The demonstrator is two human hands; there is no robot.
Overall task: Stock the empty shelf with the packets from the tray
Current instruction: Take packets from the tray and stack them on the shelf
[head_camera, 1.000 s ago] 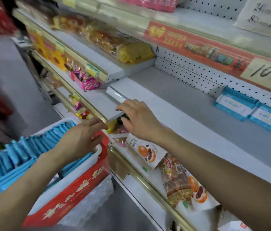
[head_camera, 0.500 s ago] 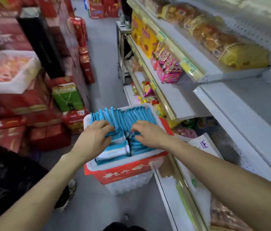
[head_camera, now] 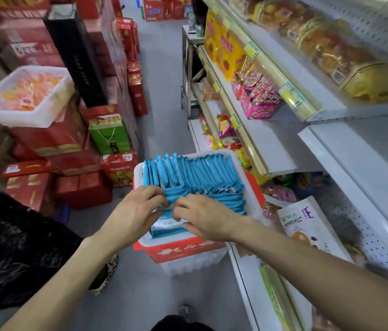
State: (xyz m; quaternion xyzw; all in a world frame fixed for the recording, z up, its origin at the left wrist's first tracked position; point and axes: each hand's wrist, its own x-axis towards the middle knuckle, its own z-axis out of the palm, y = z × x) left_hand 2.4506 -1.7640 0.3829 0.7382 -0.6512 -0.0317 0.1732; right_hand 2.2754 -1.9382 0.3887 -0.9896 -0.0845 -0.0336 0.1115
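A white tray [head_camera: 138,173] sits on a red box in the aisle, packed with blue packets [head_camera: 202,175] standing on edge. Both of my hands are in its near end. My left hand [head_camera: 133,213] curls its fingers round a bunch of the blue packets from the left. From the right, my right hand [head_camera: 202,217] grips the same bunch with fingers and thumb. The grey shelf [head_camera: 364,158] at the right is bare where I can see it.
Snack packets fill the shelves above and below the grey one. Red gift boxes [head_camera: 81,187] are stacked along the left of the aisle, with a white tub [head_camera: 28,96] on top. The grey floor runs between them. A dark furry thing [head_camera: 9,247] lies at the lower left.
My view swung from the shelf to the tray. My right hand left the shelf edge and went into the tray. Both hands have closed together on one bunch of blue packets.
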